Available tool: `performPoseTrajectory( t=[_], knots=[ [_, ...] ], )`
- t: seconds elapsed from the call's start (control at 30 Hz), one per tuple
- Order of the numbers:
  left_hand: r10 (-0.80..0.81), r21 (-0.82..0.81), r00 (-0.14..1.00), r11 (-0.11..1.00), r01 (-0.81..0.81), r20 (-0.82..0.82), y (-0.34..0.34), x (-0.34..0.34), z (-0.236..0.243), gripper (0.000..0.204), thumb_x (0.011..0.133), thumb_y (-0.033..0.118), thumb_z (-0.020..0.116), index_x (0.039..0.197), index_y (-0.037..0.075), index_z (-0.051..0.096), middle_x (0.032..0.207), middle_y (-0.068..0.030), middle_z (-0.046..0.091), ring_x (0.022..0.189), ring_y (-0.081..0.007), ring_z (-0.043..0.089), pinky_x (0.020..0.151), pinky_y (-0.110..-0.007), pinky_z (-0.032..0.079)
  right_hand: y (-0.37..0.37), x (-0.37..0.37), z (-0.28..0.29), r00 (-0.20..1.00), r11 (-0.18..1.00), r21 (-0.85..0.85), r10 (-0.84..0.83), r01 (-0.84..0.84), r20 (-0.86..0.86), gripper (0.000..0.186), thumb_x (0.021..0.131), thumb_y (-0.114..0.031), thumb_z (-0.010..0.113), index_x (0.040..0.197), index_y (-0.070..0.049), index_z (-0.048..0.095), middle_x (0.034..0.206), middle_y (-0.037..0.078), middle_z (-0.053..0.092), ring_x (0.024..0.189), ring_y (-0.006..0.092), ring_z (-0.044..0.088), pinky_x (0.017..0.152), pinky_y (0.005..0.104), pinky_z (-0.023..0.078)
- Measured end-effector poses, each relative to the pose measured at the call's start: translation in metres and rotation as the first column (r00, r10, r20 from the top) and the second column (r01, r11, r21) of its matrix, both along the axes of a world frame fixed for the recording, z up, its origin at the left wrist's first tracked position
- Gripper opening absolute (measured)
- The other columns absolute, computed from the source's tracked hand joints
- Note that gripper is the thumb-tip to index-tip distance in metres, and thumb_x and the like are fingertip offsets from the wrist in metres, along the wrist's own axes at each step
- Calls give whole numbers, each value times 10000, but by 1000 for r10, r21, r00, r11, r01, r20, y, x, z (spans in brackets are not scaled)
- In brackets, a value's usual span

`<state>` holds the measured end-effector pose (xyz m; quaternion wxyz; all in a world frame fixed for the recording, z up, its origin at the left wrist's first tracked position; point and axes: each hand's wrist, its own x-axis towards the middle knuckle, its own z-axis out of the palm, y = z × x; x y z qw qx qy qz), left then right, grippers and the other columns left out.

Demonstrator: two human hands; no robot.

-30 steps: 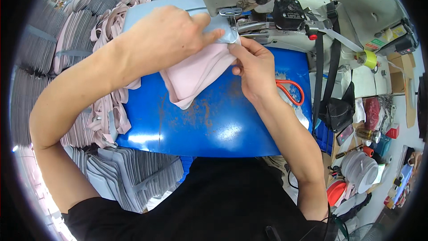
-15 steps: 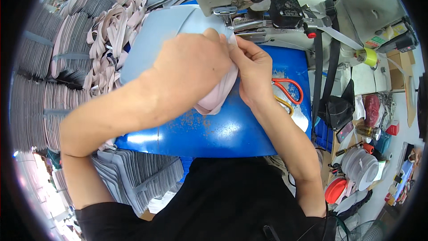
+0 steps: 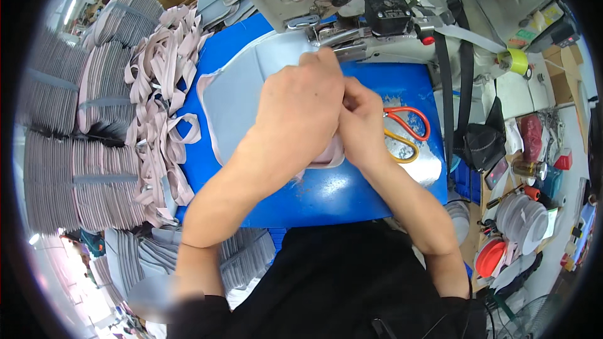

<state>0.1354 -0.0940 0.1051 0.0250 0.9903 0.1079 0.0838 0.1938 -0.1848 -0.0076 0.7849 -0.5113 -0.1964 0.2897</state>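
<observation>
Pressing our left hand (image 3: 301, 110) and right hand (image 3: 358, 122) together, fingers now pinching the grey-pink fabric piece (image 3: 242, 97), shifted nearer the sewing machine (image 3: 352, 0).

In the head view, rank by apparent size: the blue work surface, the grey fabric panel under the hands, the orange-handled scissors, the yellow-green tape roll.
1. Blue work surface
2. Grey fabric panel, partly hidden by the hands
3. Orange-handled scissors
4. Yellow-green tape roll, though it lies farther off
</observation>
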Motion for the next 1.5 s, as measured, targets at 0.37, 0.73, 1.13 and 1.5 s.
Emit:
performPoseTrajectory(
  t=[0.37, 0.73, 1.13, 1.5],
  knots=[
    [-118, -59, 912, 986, 154, 394, -14, -55, -26, 412, 695, 25, 751, 1097, 8, 657, 1118, -136, 718, 906, -335, 689, 806, -440, 573, -38, -9, -1, 951, 971, -227, 6, 68, 310, 453, 806, -5, 694, 1250, -79, 747, 1039, 115, 633, 903, 209, 697, 823, 336, 578],
    [-414, 133, 760, 905, 405, 501, 13, -50, -45, 226, 713, 33, 726, 939, 21, 720, 1057, -72, 747, 847, -217, 685, 669, -319, 576, -33, -17, 18, 964, 997, -26, 64, -73, -257, 227, 977, -57, 689, 1184, 12, 751, 858, 9, 682, 715, 54, 636, 605, 234, 603],
    [-431, 155, 792, 901, 406, 432, 67, -8, -26, 247, 720, 17, 715, 965, 39, 691, 996, -54, 719, 809, -251, 641, 672, -378, 551, 29, 16, 20, 965, 1000, 23, -3, 10, -264, 236, 969, -158, 747, 1152, -8, 757, 915, 5, 725, 794, 69, 663, 657, 242, 560],
    [-70, -88, 963, 992, 95, 259, 64, -65, -70, 589, 817, 13, 738, 1391, 22, 602, 1179, -208, 683, 1045, -403, 667, 951, -469, 531, 49, 14, 19, 961, 965, -102, -254, 243, -111, 266, 808, -146, 812, 972, 61, 783, 861, 90, 773, 745, 100, 670, 654, 271, 524]
  ],
)
